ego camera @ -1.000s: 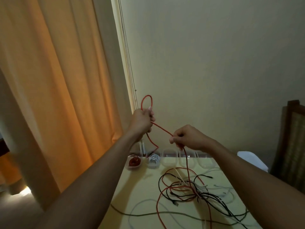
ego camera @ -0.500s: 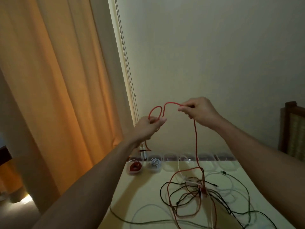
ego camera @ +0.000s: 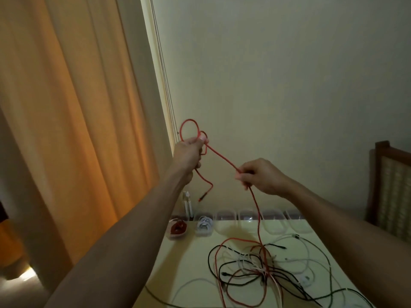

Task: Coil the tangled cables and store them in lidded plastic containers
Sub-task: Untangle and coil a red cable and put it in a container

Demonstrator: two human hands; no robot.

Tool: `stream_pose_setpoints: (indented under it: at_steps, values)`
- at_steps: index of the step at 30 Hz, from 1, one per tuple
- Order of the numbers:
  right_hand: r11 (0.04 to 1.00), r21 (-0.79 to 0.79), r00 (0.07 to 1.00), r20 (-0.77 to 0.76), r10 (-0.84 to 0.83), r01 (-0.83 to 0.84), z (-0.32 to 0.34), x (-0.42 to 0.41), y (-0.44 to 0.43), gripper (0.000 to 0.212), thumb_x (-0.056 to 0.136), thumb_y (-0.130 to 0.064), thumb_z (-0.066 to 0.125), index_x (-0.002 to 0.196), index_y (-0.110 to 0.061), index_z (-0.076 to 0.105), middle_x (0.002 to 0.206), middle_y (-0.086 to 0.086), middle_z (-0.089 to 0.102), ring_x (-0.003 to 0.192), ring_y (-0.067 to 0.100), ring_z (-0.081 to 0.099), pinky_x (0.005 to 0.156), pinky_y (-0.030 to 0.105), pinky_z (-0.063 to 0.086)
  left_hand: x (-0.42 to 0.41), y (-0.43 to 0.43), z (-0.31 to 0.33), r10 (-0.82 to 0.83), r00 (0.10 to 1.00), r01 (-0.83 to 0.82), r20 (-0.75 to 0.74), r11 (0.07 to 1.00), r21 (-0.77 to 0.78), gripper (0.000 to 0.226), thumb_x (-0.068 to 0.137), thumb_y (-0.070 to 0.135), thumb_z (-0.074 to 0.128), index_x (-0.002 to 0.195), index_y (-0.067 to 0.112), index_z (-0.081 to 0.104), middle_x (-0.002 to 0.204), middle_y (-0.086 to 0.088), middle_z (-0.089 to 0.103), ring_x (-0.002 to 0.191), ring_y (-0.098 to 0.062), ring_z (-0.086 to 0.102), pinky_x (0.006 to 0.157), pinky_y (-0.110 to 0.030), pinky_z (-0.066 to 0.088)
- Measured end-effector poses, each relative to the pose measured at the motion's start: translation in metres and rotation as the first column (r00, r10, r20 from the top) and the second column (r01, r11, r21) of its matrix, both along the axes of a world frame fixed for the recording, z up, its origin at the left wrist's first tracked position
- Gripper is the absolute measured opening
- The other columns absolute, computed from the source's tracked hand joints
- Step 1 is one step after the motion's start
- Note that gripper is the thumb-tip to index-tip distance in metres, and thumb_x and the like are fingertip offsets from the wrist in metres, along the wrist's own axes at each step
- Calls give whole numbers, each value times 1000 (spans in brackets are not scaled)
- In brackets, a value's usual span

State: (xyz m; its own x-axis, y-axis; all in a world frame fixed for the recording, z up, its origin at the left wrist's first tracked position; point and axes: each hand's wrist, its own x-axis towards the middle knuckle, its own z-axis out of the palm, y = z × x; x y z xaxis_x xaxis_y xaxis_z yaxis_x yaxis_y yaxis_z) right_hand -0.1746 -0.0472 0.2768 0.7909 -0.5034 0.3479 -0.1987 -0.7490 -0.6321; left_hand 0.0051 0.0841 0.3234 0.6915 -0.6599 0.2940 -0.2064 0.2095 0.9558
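A red cable [ego camera: 222, 156] stretches between my two raised hands. My left hand [ego camera: 188, 155] grips small red loops that stand above its fingers, and the cable's plug end [ego camera: 201, 198] dangles below it. My right hand [ego camera: 260, 176] pinches the cable lower and to the right; from there it drops to a tangle of black, white and red cables [ego camera: 262, 270] on the pale yellow table [ego camera: 189, 263]. A row of clear plastic containers [ego camera: 246, 218] lines the table's far edge. The leftmost container [ego camera: 177, 227] holds a coiled red cable, the one beside it [ego camera: 204, 224] a white one.
An orange curtain [ego camera: 66, 130] hangs at the left, beside the table's left edge. The wall stands right behind the containers. A wooden chair with a woven back [ego camera: 391, 192] is at the right. Loose cable ends trail over the table's near edge.
My right hand has come down and to the right along the red cable, after bringing a turn up to my left hand. One more red loop now stands in my left hand.
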Motion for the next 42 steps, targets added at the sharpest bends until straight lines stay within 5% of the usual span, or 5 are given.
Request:
stream_pose_setpoints:
  at_steps: [6,15,24,34,42]
  values:
    - [990,119,971,-233,-51,80,-66,-34,-36,10,95,-14,68,90,-8,74,75,9,76,72,23,75,79,38,60,39,28,25,181,980,-191,-77,970,-151,25,107,32,51,94,15,65,68,2,35,57,-11,33,52,-27,32]
    - [965,61,886,385,-257,253,57,-14,-34,13,90,-14,75,101,-8,79,71,7,72,52,8,64,57,18,56,20,24,-14,-110,856,-78,505,939,336,22,100,35,62,106,19,75,95,5,70,85,-12,64,70,-24,47]
    - [942,-321,994,78,-75,96,85,11,9,8,88,-24,78,95,-22,81,69,-4,73,56,10,67,60,23,56,-21,-2,-14,-308,950,311,-46,943,114,52,96,57,60,116,11,74,62,7,36,53,-7,34,49,-24,30]
    - [980,-175,995,55,-84,92,28,2,-2,8,94,-23,70,97,-20,77,73,0,72,64,12,70,61,15,53,-16,-6,4,-3,990,6,-143,1000,18,16,97,15,60,91,6,72,64,2,45,52,-10,37,44,-24,32]
    - [959,-218,982,-19,-187,179,-9,-38,-52,8,91,-17,75,95,-13,80,67,0,72,58,12,67,65,27,57,55,33,2,299,938,-313,-172,948,-58,14,99,19,53,89,13,60,59,2,42,45,-10,36,43,-26,32]
